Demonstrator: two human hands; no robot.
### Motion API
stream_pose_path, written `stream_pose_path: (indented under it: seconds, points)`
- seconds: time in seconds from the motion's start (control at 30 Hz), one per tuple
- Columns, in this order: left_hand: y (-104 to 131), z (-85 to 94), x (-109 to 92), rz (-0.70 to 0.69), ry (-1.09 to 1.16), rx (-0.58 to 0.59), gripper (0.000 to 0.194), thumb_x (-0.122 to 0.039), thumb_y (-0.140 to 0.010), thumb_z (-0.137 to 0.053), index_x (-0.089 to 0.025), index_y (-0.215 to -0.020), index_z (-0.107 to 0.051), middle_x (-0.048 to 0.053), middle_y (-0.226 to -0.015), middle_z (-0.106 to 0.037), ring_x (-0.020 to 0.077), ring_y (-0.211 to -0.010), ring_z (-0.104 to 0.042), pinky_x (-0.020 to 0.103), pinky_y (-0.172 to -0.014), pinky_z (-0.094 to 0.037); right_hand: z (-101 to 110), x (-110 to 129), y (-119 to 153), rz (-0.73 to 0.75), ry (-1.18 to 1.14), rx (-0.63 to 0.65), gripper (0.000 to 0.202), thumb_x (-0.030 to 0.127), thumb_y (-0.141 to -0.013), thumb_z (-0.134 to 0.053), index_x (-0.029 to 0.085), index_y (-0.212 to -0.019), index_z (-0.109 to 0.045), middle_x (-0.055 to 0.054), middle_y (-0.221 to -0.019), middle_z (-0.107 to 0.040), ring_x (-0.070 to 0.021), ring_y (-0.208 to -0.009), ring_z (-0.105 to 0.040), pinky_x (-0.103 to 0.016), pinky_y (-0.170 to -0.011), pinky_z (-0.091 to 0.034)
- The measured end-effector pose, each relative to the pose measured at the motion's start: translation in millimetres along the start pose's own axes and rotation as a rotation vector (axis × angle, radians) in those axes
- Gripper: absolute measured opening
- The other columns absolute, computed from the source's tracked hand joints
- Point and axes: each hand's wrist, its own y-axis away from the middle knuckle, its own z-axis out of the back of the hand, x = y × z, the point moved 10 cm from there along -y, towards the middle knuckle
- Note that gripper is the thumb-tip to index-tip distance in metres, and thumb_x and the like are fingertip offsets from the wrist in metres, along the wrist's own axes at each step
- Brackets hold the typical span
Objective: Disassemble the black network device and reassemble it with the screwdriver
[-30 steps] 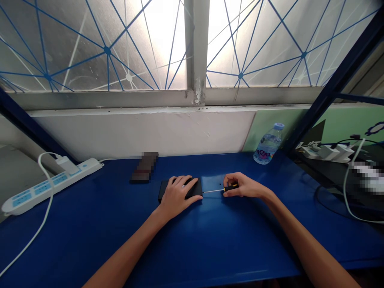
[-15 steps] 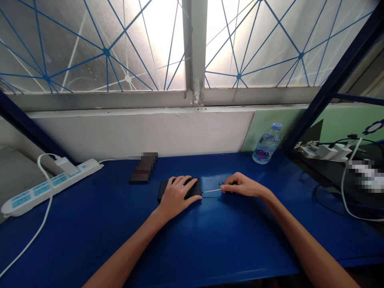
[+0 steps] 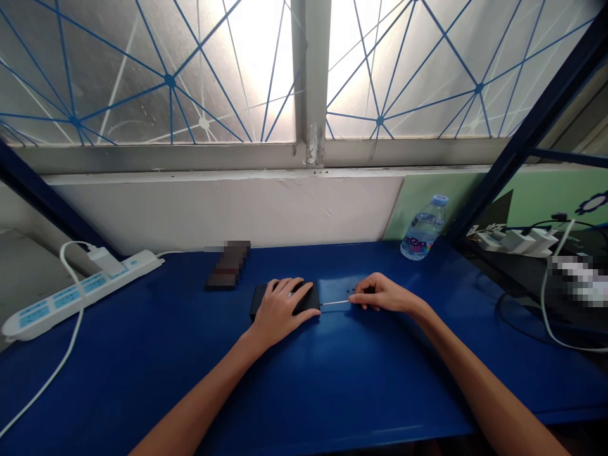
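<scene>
Frosted window [image 3: 228, 57] across the back, patterned with blue and white lines; pale wall [image 3: 228, 209] beneath it. Blue table [image 3: 285, 392] under that, glossy, catching a patch of daylight near the middle. Power strip [image 3: 71, 301] at the left with a charger [image 3: 107, 260] and white cable [image 3: 73, 335]; water bottle [image 3: 420, 234] standing at the back right; dark blurred-out object [image 3: 228, 267] left of centre, unidentifiable. More plugs [image 3: 517, 242] beyond the frame post at right.

Change over the last second is small, all at the right hand [image 3: 373, 294]. Black-and-yellow handle showed earlier; now the fingers close over it, leaving only the pale shaft of the screwdriver [image 3: 335, 302] in sight. Reads as a regrip or a turn. Little dark specks [image 3: 348, 291] beside the knuckles are better exposed than before; too small to name.

Black box [image 3: 311, 299] lies flat at table centre, unmoved. Shaft meets its right end; cannot tell whether the tip is seated. Left hand [image 3: 281, 307] rests on top, fingers apart, thumb at the near right corner, probably steadying. Right hand clamped on the screwdriver. Work seems to be mid-step.
</scene>
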Motion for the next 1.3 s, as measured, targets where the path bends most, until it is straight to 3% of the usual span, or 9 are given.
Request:
stream_pose_path:
  seconds: [0.33,0.5,0.63,0.73,0.83,1.03,1.17,1.3]
  points:
    - [0.3,-2.0,0.9,0.001,-0.014,0.004,0.054,-0.059,-0.094,-0.057,-0.022,-0.134,-0.062,0.014,-0.129,-0.067,0.0334,-0.118,-0.061,0.053,-0.099,-0.043,-2.5,-3.1,-1.4,-0.024,0.020,-0.003,0.057,0.066,-0.086,-0.060,0.013,-0.069,-0.071,-0.002,-0.054,-0.059,-0.0081,-0.044,-0.039,-0.024,-0.045,-0.029]
    - [0.1,-2.4,1.2,0.002,-0.015,0.013,0.055,-0.059,-0.094,-0.057,-0.022,-0.134,-0.061,0.014,-0.129,-0.067,0.0336,-0.119,-0.060,0.053,-0.099,-0.043,-2.4,-3.0,-2.3,-0.035,0.043,-0.014,0.059,0.065,-0.089,-0.056,0.013,-0.066,-0.070,-0.002,-0.051,-0.058,-0.0087,-0.045,-0.042,-0.024,-0.047,-0.031]
    - [0.3,-2.3,0.9,0.002,-0.014,0.012,0.055,-0.060,-0.094,-0.055,-0.023,-0.134,-0.061,0.013,-0.129,-0.066,0.0330,-0.119,-0.060,0.052,-0.100,-0.043,-0.9,-1.2,-0.4,-0.046,0.020,-0.003,0.046,0.061,-0.081,-0.070,0.015,-0.088,-0.070,0.000,-0.056,-0.061,-0.0085,-0.045,-0.042,-0.022,-0.043,-0.030]
    - [0.2,-3.1,0.5,0.003,-0.016,0.021,0.055,-0.060,-0.094,-0.055,-0.021,-0.134,-0.061,0.014,-0.130,-0.066,0.0333,-0.119,-0.060,0.052,-0.100,-0.043,-1.2,-4.2,0.5,-0.065,-0.053,0.008,0.049,0.051,-0.071,-0.083,0.017,-0.100,-0.064,0.002,-0.065,-0.064,-0.0078,-0.044,-0.044,-0.021,-0.040,-0.032]
    - [-0.3,-3.7,0.3,0.005,-0.016,0.032,0.056,-0.059,-0.095,-0.056,-0.020,-0.134,-0.061,0.015,-0.130,-0.066,0.0333,-0.119,-0.060,0.053,-0.100,-0.043,-1.4,-5.2,0.1,-0.046,-0.091,0.006,0.042,0.048,-0.070,-0.084,0.017,-0.086,-0.062,0.001,-0.066,-0.064,-0.0070,-0.043,-0.046,-0.021,-0.040,-0.033]
    - [0.3,-5.3,1.2,0.009,-0.005,0.039,0.056,-0.058,-0.095,-0.056,-0.020,-0.135,-0.060,0.015,-0.132,-0.065,0.0336,-0.121,-0.059,0.053,-0.101,-0.042,-3.5,-1.3,1.6,-0.012,-0.040,0.036,0.045,0.056,-0.083,-0.070,0.013,-0.069,-0.068,-0.004,-0.062,-0.066,-0.0079,-0.043,-0.046,-0.023,-0.042,-0.033]
    - [0.2,-5.1,2.2,0.022,0.010,0.058,0.055,-0.057,-0.095,-0.055,-0.021,-0.137,-0.059,0.014,-0.133,-0.064,0.0335,-0.122,-0.058,0.053,-0.102,-0.041,-1.6,1.7,2.1,-0.011,0.010,0.009,0.049,0.059,-0.085,-0.066,0.013,-0.067,-0.070,-0.003,-0.058,-0.063,-0.0078,-0.044,-0.042,-0.023,-0.043,-0.030]
    - [-0.2,-3.9,4.5,0.025,0.052,0.149,0.056,-0.047,-0.096,-0.059,-0.025,-0.146,-0.050,0.012,-0.138,-0.061,0.0321,-0.126,-0.056,0.051,-0.103,-0.041,10.2,0.5,3.4,-0.031,0.062,-0.081,0.054,0.062,-0.087,-0.061,0.014,-0.065,-0.070,-0.002,-0.052,-0.059,-0.0080,-0.044,-0.038,-0.024,-0.046,-0.028]
